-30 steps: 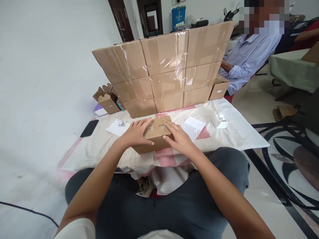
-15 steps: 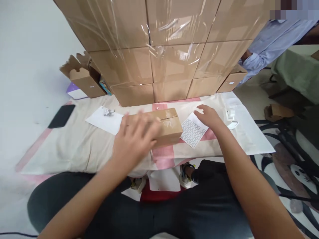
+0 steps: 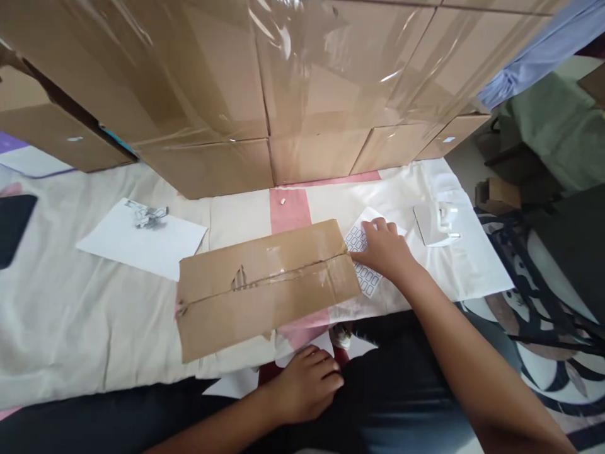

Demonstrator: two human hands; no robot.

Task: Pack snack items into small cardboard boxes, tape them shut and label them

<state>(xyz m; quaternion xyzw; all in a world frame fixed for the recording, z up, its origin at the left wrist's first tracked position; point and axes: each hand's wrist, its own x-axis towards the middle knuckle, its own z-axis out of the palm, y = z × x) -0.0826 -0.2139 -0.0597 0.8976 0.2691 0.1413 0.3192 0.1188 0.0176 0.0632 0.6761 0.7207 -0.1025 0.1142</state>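
A closed cardboard box (image 3: 265, 284) lies on the cloth in front of me, with a taped seam along its top. My right hand (image 3: 385, 249) is at the box's right end, over a white sheet of printed small rectangles (image 3: 368, 277). Its thumb reaches the box's end and its fingers are apart from the thumb, over the sheet. My left hand (image 3: 309, 383) is low, over my lap and nearer to me than the box. Its fingers are curled, and nothing shows in them.
Stacked taped cartons (image 3: 316, 151) stand behind the box. To the left are a white paper (image 3: 142, 246) with crumpled scraps (image 3: 151, 216) and a dark phone-like slab (image 3: 14, 227). A white tape-dispenser-like object (image 3: 437, 224) stands right. Another person's blue sleeve (image 3: 515, 72) shows beyond.
My left hand has left the box top and dropped towards my lap. My right hand has moved left and down to the box's end. The view has come closer.
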